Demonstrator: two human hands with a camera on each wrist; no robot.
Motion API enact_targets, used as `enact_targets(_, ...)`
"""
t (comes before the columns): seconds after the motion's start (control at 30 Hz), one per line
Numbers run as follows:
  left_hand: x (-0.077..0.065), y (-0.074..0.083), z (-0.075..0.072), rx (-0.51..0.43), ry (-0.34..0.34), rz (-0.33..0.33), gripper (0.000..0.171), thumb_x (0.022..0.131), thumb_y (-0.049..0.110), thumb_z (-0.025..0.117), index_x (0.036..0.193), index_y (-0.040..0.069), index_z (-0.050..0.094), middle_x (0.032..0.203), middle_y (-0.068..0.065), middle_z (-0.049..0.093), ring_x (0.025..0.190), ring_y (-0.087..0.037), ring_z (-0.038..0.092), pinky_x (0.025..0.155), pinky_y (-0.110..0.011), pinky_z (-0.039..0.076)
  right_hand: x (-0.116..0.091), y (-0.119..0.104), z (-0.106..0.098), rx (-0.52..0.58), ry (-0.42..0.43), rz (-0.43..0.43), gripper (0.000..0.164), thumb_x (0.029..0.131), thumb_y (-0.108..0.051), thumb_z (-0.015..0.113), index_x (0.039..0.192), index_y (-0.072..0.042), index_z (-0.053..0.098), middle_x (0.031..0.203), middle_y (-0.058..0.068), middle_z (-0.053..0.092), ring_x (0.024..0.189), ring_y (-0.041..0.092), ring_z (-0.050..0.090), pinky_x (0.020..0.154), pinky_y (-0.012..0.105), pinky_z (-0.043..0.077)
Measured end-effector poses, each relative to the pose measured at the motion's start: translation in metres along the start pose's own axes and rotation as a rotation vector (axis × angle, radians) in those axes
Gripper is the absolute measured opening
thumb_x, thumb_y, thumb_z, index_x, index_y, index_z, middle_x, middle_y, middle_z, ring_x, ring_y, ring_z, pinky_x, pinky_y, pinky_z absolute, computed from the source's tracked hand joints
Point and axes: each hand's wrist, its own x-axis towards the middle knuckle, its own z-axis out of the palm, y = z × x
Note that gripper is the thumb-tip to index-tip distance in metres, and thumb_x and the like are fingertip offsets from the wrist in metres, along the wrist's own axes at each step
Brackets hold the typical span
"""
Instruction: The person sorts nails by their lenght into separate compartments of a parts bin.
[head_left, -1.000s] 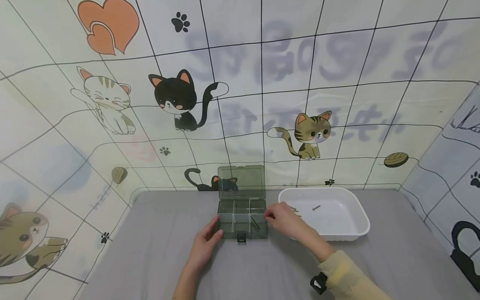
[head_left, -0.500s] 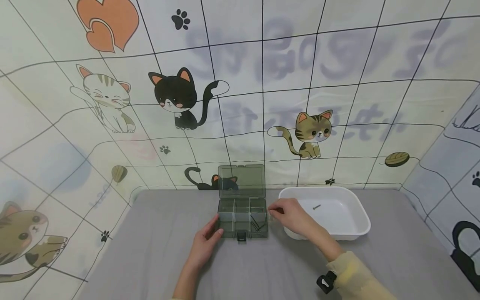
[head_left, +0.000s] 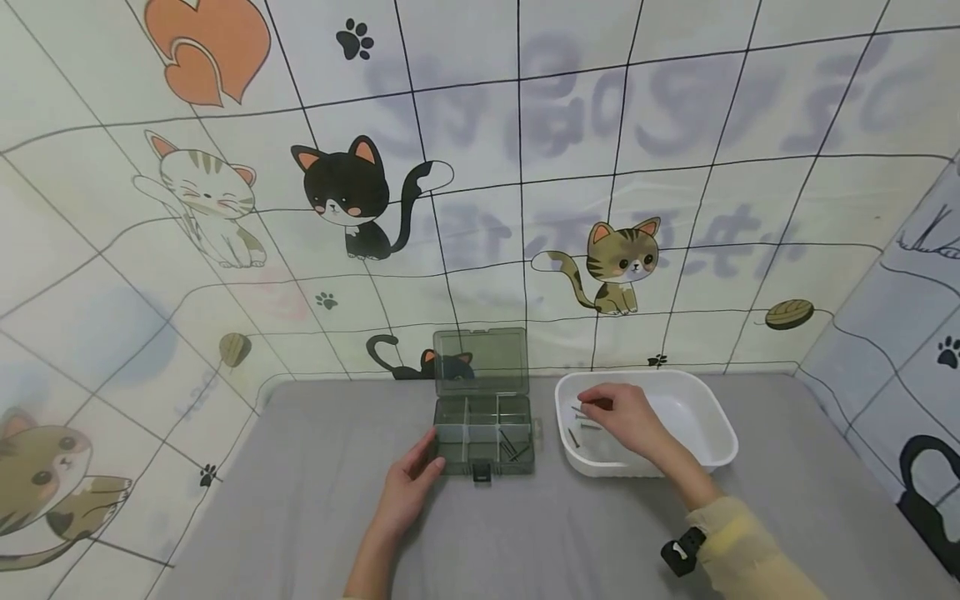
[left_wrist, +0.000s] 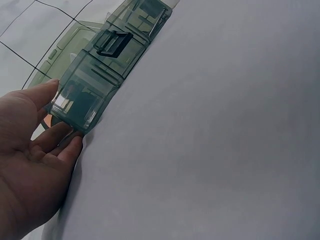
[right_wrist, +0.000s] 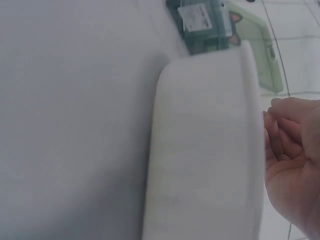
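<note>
A green see-through compartment box (head_left: 453, 457) stands on the grey cloth, its lid (head_left: 480, 360) raised at the back. My left hand (head_left: 408, 486) holds the box's left end; in the left wrist view the thumb lies near the top edge and fingers below. Several thin screws (head_left: 512, 448) lie in the front right compartment. My right hand (head_left: 624, 419) is over the left part of a white tray (head_left: 697, 425), thumb and fingertips close together beside several screws (head_left: 573, 438). Whether a screw is between those fingertips is hidden. The tray wall (right_wrist: 205, 150) fills much of the right wrist view.
Grey cloth (head_left: 570, 533) covers the surface in front of box and tray. A wall sheet (head_left: 480, 292) with printed cats and grid lines rises directly behind. The tray stands a short way right of the box, with a small clear tab (head_left: 537, 433) between.
My right hand has moved right, from beside the box's right edge to over the tray. A screw was added to the front right compartment's group. The left hand stays on the box.
</note>
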Motion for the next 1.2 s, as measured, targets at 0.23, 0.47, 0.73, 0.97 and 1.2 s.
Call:
enact_targets(0.23, -0.001, -0.001, 0.001, -0.006, 0.003, 0.008, 0.055, 0.101, 0.018, 0.068, 0.153, 0.011, 0.05, 0.158, -0.015, 0.042, 0.147, -0.034, 0.036, 0.117, -0.049, 0.034, -0.001, 0.018, -0.007, -0.043, 0.019, 0.043, 0.02, 0.094, -0.005, 0.072, 0.112, 0.004, 0.075, 0.104, 0.011, 0.075, 0.094, 0.027, 0.069, 0.08, 0.038, 0.057)
enact_targets(0.47, 0.0, -0.001, 0.001, 0.017, 0.004, 0.0, 0.055, 0.101, 0.02, 0.067, 0.153, 0.011, 0.05, 0.158, -0.017, 0.042, 0.147, -0.036, 0.037, 0.118, -0.049, 0.034, 0.001, 0.035, -0.006, -0.037, -0.029, 0.086, 0.023, 0.091, -0.007, 0.075, 0.112, 0.005, 0.073, 0.1, 0.009, 0.074, 0.089, 0.022, 0.065, 0.074, 0.033, 0.054)
enact_targets(0.73, -0.001, 0.001, 0.0, 0.028, 0.007, -0.005, 0.054, 0.101, 0.02, 0.068, 0.152, 0.012, 0.051, 0.158, -0.015, 0.043, 0.147, -0.035, 0.037, 0.118, -0.05, 0.032, 0.007, 0.039, 0.005, 0.01, -0.134, 0.024, 0.027, 0.085, -0.009, 0.082, 0.107, 0.005, 0.075, 0.089, 0.003, 0.072, 0.081, 0.016, 0.062, 0.069, 0.028, 0.052)
enact_targets(0.97, 0.0, 0.001, 0.0, -0.001, 0.008, 0.006, 0.054, 0.101, 0.018, 0.068, 0.152, 0.01, 0.051, 0.158, -0.015, 0.043, 0.147, -0.035, 0.037, 0.118, -0.049, 0.032, 0.015, 0.037, 0.017, -0.01, -0.251, -0.035, 0.022, 0.081, -0.008, 0.086, 0.098, 0.002, 0.076, 0.085, 0.0, 0.072, 0.078, 0.012, 0.063, 0.068, 0.026, 0.054)
enact_targets(1.2, 0.0, 0.0, 0.001, -0.002, 0.002, 0.016, 0.055, 0.101, 0.018, 0.068, 0.152, 0.008, 0.051, 0.158, -0.015, 0.043, 0.147, -0.035, 0.037, 0.119, -0.049, 0.032, 0.018, 0.035, 0.025, -0.035, -0.284, -0.043, 0.02, 0.078, -0.004, 0.085, 0.095, -0.001, 0.076, 0.079, -0.003, 0.067, 0.073, 0.011, 0.059, 0.066, 0.028, 0.053)
